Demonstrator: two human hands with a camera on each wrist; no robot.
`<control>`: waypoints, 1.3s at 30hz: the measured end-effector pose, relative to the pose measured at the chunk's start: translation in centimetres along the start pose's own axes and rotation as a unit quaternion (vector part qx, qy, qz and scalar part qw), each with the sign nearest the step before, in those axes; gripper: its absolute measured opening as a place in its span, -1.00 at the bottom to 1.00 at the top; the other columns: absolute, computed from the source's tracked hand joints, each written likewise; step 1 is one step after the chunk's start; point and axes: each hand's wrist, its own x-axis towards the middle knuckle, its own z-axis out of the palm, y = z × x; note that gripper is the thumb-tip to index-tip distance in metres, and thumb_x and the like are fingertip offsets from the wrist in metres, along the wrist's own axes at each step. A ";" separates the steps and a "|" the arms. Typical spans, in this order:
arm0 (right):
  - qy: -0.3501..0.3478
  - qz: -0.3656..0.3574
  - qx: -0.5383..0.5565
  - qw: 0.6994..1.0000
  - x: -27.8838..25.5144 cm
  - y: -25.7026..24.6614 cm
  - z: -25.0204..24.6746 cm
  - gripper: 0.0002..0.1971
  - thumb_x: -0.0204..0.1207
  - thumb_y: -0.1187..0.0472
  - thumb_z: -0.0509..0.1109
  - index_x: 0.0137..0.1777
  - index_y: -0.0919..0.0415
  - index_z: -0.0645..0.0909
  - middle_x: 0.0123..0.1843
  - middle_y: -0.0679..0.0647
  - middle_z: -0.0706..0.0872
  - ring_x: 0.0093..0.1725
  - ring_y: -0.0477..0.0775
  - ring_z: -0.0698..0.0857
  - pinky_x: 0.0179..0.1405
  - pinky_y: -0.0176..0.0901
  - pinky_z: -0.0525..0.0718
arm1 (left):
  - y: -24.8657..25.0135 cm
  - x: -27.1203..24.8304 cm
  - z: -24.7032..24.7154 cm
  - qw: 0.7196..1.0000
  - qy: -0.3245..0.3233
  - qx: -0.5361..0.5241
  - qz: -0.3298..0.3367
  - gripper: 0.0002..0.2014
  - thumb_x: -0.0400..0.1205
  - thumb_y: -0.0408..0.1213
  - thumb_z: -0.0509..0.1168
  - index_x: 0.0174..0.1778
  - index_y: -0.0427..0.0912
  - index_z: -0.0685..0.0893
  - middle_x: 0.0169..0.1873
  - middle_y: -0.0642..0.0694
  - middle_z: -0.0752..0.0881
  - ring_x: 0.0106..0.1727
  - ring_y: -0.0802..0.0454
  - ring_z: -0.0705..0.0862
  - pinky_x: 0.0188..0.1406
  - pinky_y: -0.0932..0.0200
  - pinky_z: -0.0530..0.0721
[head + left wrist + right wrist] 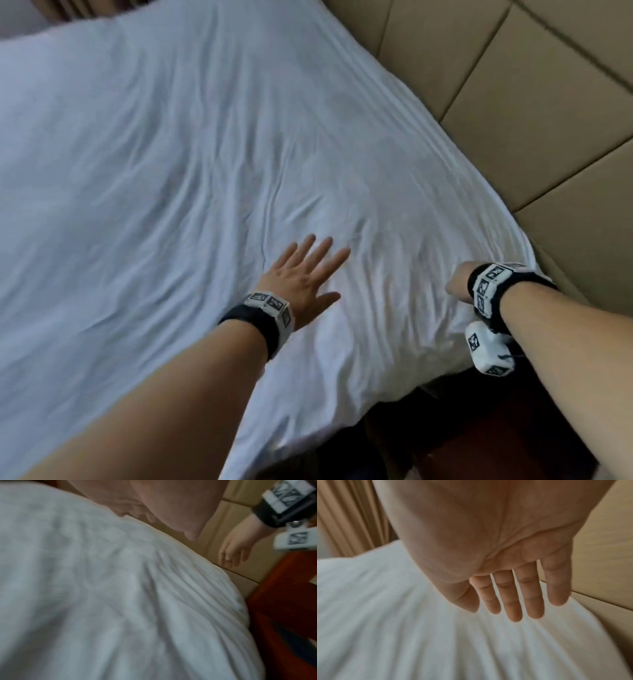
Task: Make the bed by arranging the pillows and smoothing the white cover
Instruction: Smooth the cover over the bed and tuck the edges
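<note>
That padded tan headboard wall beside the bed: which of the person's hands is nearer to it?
Right. The right hand is at the white cover's corner, close to the padded tan headboard wall. The left hand lies flat on the cover, farther in from that wall.

In the head view the right hand (457, 286) shows only its heel beside the crumpled white fabric cover (205, 171); its fingers are hidden behind the black wrist strap (486, 291). The cover runs off the left and bottom edges. Both wrist views are blurred, so the cover's creases smear. In the left wrist view the left hand (154, 500) is cut off by the top edge.
</note>
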 end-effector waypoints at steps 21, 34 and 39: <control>0.350 -0.357 -0.080 0.863 7.4 -41.8 -20.1 -0.14 0.54 -0.46 -0.02 0.74 -0.14 -0.22 0.78 0.00 -0.25 0.74 0.25 -0.20 0.69 0.26 -0.17 | -27.6 -8.8 7.5 0.836 0.024 -0.132 -0.532 -0.17 0.58 0.57 -0.18 0.66 0.42 -0.45 0.75 -0.04 -0.44 0.78 -0.27 -0.34 0.70 -0.48 -0.16; 0.243 -0.351 -0.134 0.894 11.7 -43.4 -16.0 -0.07 0.46 -0.56 -0.13 0.69 -0.17 -0.42 0.72 -0.03 -0.47 0.70 0.18 -0.42 0.64 0.30 -0.37 | -22.5 -6.1 15.7 0.874 -0.008 -0.139 -0.467 -0.17 0.56 0.57 -0.26 0.72 0.37 -0.34 0.74 -0.13 -0.47 0.72 -0.32 -0.51 0.56 -0.59 -0.37; 0.220 -0.339 -0.129 0.905 10.3 -41.4 -12.3 -0.08 0.47 -0.56 -0.13 0.68 -0.19 -0.45 0.71 -0.04 -0.51 0.69 0.17 -0.45 0.63 0.32 -0.40 | -19.5 -7.9 17.1 0.890 0.003 -0.126 -0.439 -0.16 0.58 0.57 -0.26 0.73 0.34 -0.33 0.76 -0.15 -0.43 0.73 -0.33 -0.47 0.57 -0.60 -0.35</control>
